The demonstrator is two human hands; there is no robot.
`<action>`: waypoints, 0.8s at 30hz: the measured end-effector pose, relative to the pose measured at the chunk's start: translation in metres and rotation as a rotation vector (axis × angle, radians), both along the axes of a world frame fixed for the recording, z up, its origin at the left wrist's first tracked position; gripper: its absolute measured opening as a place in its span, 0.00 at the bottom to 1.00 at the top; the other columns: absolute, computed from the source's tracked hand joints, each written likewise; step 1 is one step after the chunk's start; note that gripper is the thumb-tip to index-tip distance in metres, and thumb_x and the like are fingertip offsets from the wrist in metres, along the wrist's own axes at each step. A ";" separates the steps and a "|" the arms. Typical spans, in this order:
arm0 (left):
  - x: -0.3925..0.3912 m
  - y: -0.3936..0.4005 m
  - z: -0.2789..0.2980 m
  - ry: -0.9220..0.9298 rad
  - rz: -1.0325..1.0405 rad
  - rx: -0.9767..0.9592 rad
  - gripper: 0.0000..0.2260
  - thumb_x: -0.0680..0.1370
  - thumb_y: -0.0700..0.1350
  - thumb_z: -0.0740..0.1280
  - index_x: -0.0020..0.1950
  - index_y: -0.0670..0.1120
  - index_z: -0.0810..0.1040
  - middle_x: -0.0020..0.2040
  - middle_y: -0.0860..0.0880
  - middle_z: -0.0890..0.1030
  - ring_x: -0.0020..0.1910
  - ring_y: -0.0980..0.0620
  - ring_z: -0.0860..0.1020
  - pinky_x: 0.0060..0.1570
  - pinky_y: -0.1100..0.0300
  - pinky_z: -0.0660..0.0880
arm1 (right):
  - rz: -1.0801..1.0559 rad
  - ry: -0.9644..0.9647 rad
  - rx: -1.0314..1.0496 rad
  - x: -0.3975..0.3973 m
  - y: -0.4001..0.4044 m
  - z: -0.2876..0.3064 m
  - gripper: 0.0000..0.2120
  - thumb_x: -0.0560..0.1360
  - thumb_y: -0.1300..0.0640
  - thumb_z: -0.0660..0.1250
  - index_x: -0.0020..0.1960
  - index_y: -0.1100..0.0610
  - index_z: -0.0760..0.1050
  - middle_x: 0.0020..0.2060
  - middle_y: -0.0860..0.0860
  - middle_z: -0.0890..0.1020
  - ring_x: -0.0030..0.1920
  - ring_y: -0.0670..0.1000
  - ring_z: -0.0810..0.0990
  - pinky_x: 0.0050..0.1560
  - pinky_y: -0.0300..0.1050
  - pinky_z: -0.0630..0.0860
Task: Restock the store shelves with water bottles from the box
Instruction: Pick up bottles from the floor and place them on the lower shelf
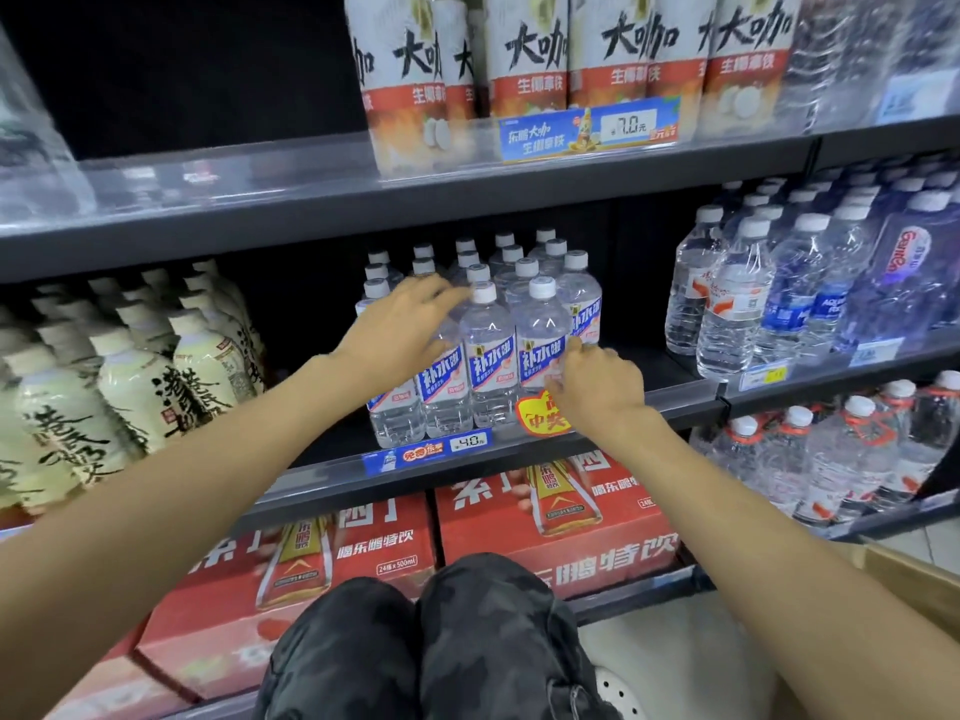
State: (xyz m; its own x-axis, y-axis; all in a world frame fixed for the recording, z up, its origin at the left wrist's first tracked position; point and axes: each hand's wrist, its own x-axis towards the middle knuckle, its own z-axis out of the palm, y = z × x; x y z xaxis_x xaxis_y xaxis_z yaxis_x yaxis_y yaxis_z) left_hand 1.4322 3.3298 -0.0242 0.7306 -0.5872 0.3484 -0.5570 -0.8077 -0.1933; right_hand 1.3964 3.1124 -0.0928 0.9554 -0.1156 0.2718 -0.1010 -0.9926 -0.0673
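Water bottles (491, 356) labelled 补水啦 — left hand (400, 324) flat against them, right hand (597, 387) pinching one.

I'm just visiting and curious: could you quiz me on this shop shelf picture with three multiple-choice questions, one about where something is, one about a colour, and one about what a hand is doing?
1. Where do the red cartons sit?
A. On the top shelf
B. Below the shelf of blue-labelled bottles
C. Right of the big water jugs

2. What colour are the caps on the blue-labelled bottles?
A. White
B. Green
C. Black

3. What is the right hand doing?
A. Hanging idle
B. Holding a price tag
C. Fingers on a front-row bottle

Answers: 1 B, the cartons show under that shelf's edge. 2 A, every cap there looks white. 3 C, its fingertips meet the bottle's lower side.
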 end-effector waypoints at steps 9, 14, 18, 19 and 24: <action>-0.045 0.077 -0.005 -0.061 0.067 -0.053 0.26 0.79 0.48 0.66 0.76 0.49 0.65 0.70 0.48 0.71 0.68 0.47 0.69 0.55 0.51 0.78 | -0.038 0.197 0.409 0.007 0.012 0.010 0.27 0.80 0.54 0.61 0.73 0.64 0.57 0.62 0.62 0.76 0.61 0.63 0.76 0.52 0.49 0.72; -0.053 0.078 -0.001 -0.073 0.068 -0.051 0.25 0.80 0.48 0.65 0.76 0.48 0.65 0.69 0.48 0.71 0.68 0.47 0.69 0.55 0.51 0.77 | -0.077 0.199 0.266 -0.002 0.016 0.012 0.26 0.80 0.50 0.60 0.72 0.61 0.59 0.63 0.60 0.75 0.62 0.61 0.75 0.56 0.51 0.73; -0.060 0.070 0.001 -0.075 0.055 -0.029 0.25 0.80 0.48 0.64 0.76 0.48 0.64 0.69 0.47 0.71 0.68 0.47 0.68 0.55 0.51 0.77 | 0.001 0.076 0.116 -0.015 0.036 0.014 0.26 0.79 0.50 0.62 0.70 0.61 0.58 0.67 0.58 0.69 0.65 0.60 0.70 0.58 0.54 0.72; -0.063 0.070 0.002 -0.076 0.056 -0.024 0.24 0.80 0.49 0.64 0.76 0.48 0.64 0.69 0.48 0.71 0.68 0.47 0.69 0.55 0.51 0.77 | 0.050 0.050 0.095 -0.018 0.044 0.016 0.25 0.79 0.50 0.62 0.70 0.60 0.58 0.67 0.58 0.68 0.66 0.60 0.70 0.58 0.55 0.72; -0.086 0.104 0.001 -0.081 0.121 -0.025 0.24 0.80 0.47 0.64 0.76 0.48 0.64 0.69 0.48 0.71 0.67 0.48 0.69 0.58 0.54 0.74 | 0.370 -0.030 0.051 -0.034 0.105 0.027 0.23 0.80 0.51 0.62 0.70 0.60 0.61 0.64 0.58 0.70 0.63 0.60 0.71 0.52 0.54 0.75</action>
